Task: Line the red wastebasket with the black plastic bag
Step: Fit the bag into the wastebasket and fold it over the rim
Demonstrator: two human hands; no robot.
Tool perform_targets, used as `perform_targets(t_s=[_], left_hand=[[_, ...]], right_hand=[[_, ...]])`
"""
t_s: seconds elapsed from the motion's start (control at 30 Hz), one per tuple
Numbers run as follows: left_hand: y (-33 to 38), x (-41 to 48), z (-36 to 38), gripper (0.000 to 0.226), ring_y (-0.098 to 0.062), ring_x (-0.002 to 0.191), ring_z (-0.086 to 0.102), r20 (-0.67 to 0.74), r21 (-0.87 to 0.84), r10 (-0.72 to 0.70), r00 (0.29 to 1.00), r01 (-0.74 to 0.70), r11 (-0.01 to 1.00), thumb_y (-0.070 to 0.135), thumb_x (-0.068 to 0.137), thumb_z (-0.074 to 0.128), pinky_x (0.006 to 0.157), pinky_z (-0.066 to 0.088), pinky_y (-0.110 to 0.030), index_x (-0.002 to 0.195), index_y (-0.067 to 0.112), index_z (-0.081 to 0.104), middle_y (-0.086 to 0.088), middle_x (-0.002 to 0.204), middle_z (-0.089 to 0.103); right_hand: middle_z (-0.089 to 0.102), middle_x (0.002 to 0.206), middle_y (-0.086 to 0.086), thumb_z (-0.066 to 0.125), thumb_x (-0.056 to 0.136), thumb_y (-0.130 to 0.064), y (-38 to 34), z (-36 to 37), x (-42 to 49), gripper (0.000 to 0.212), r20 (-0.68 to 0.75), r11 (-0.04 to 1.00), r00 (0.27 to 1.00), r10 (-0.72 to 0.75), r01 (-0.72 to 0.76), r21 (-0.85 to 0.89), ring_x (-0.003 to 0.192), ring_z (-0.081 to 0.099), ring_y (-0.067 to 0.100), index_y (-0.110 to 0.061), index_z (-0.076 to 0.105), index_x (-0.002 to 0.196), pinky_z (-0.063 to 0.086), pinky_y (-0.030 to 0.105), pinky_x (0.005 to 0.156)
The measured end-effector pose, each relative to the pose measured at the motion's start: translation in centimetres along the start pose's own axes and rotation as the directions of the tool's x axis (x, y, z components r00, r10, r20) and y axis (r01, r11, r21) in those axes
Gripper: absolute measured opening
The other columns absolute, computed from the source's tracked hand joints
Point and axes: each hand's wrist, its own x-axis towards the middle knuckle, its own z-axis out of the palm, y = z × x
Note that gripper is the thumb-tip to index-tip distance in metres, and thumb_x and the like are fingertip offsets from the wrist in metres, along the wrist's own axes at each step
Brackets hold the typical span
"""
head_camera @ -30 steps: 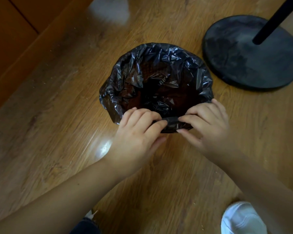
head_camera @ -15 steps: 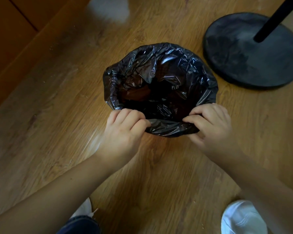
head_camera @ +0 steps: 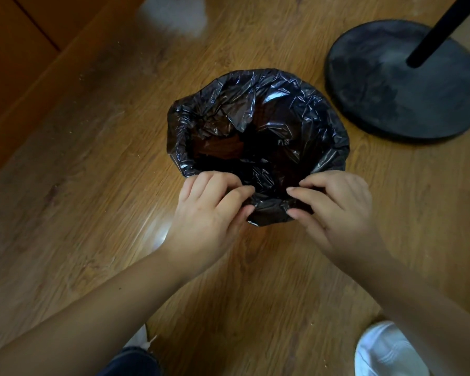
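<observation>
The black plastic bag [head_camera: 304,109] is spread over a round wastebasket standing on the wooden floor, its crinkled edge folded outward all around the rim. The wastebasket itself is almost wholly covered; only a dark reddish patch [head_camera: 220,147] shows through the bag inside. My left hand [head_camera: 209,210] pinches the bag's near edge between thumb and fingers. My right hand [head_camera: 337,207] pinches the same near edge a little to the right. A short fold of bag lies between the two hands.
A round black stand base [head_camera: 391,85] with a black pole [head_camera: 440,31] sits on the floor just right of the basket. Wooden furniture [head_camera: 17,63] runs along the left. White shoes show at bottom right [head_camera: 385,351] and bottom centre [head_camera: 139,337].
Both hands have drawn closer together along the near rim after spreading apart half a second ago. The bag's near edge is folded lower over the rim.
</observation>
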Motion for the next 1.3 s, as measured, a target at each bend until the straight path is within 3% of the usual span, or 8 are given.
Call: perform_targets(t_s=[0.13,0.37,0.6,0.73,0.83,0.97,1.1,1.3], left_hand=[[0.3,0.5,0.3,0.031,-0.032,0.084,0.061,0.019,0.041,-0.015,1.000,0.014,0.999,0.026,0.087,0.050,0.075,0.042,-0.041,0.099,0.005,0.070,-0.012,0.090,0.067],[0.0,0.3,0.6,0.036,-0.030,0.078,0.062,0.068,0.062,0.032,0.997,-0.036,0.997,0.036,0.083,0.052,0.076,0.035,-0.035,0.089,0.006,0.072,-0.010,0.083,0.067],[-0.7,-0.1,0.8,0.009,-0.030,0.078,0.063,0.019,0.101,0.078,0.997,-0.080,0.992,0.009,0.079,0.064,0.077,0.035,-0.036,0.086,0.006,0.070,-0.009,0.081,0.067],[-1.6,-0.3,0.8,0.009,-0.029,0.081,0.061,-0.010,0.124,0.066,0.998,-0.064,0.990,0.004,0.076,0.067,0.078,0.034,-0.035,0.084,0.005,0.070,-0.010,0.082,0.067],[-2.4,-0.5,0.8,0.011,-0.021,0.088,0.049,-0.033,0.127,0.058,0.998,-0.053,0.990,0.002,0.075,0.067,0.079,0.032,-0.034,0.086,0.006,0.069,-0.010,0.083,0.067],[-2.8,-0.5,0.7,0.012,-0.025,0.090,0.053,-0.028,0.108,0.021,0.999,-0.018,0.994,0.006,0.077,0.066,0.083,0.033,-0.035,0.089,0.006,0.068,-0.010,0.087,0.067],[-1.8,-0.7,0.4,0.035,-0.023,0.100,0.048,0.033,0.049,0.004,0.999,-0.005,0.999,0.028,0.074,0.066,0.094,0.033,-0.040,0.102,0.007,0.064,-0.010,0.097,0.063],[-0.4,0.1,0.3,0.029,-0.032,0.086,0.059,0.021,0.038,0.020,1.000,-0.021,0.999,0.027,0.083,0.056,0.076,0.041,-0.039,0.099,0.006,0.068,-0.012,0.091,0.065]], right_hand=[[0.067,0.090,0.011,0.058,0.086,-0.032,0.2,0.6,-0.2,0.028,0.011,1.000,1.000,-0.021,0.021,-0.021,0.089,0.057,0.024,-0.008,0.070,0.095,0.037,0.037,0.085],[0.063,0.082,0.008,0.066,0.078,-0.029,-0.1,1.3,0.2,0.023,0.025,1.000,1.000,0.002,-0.001,-0.025,0.086,0.048,0.016,-0.007,0.068,0.087,0.027,0.025,0.083],[0.064,0.080,0.008,0.066,0.080,-0.024,-0.1,1.0,0.4,0.018,-0.008,0.999,1.000,-0.029,0.029,-0.042,0.084,0.049,0.016,-0.007,0.068,0.084,0.032,0.029,0.082],[0.065,0.081,0.009,0.068,0.078,-0.016,0.5,0.5,0.3,0.011,-0.022,0.998,1.000,-0.005,0.004,-0.067,0.084,0.053,0.019,-0.007,0.068,0.083,0.036,0.033,0.084],[0.065,0.082,0.009,0.070,0.075,-0.011,0.6,0.4,0.3,0.011,-0.022,0.997,0.999,0.023,-0.025,-0.079,0.086,0.052,0.018,-0.006,0.069,0.084,0.036,0.035,0.085],[0.064,0.080,0.009,0.068,0.075,-0.011,0.2,0.7,0.6,0.009,-0.030,0.996,0.999,0.013,-0.015,-0.088,0.086,0.049,0.017,-0.006,0.068,0.083,0.035,0.032,0.081],[0.063,0.076,0.008,0.069,0.073,-0.012,-0.2,0.9,0.6,0.008,-0.028,0.995,1.000,0.003,-0.006,-0.099,0.082,0.048,0.017,-0.008,0.068,0.079,0.032,0.030,0.077],[0.062,0.075,0.005,0.069,0.076,-0.015,-0.2,1.0,1.2,0.006,-0.017,0.991,1.000,0.003,-0.005,-0.134,0.074,0.056,0.022,-0.010,0.067,0.078,0.032,0.031,0.073]])
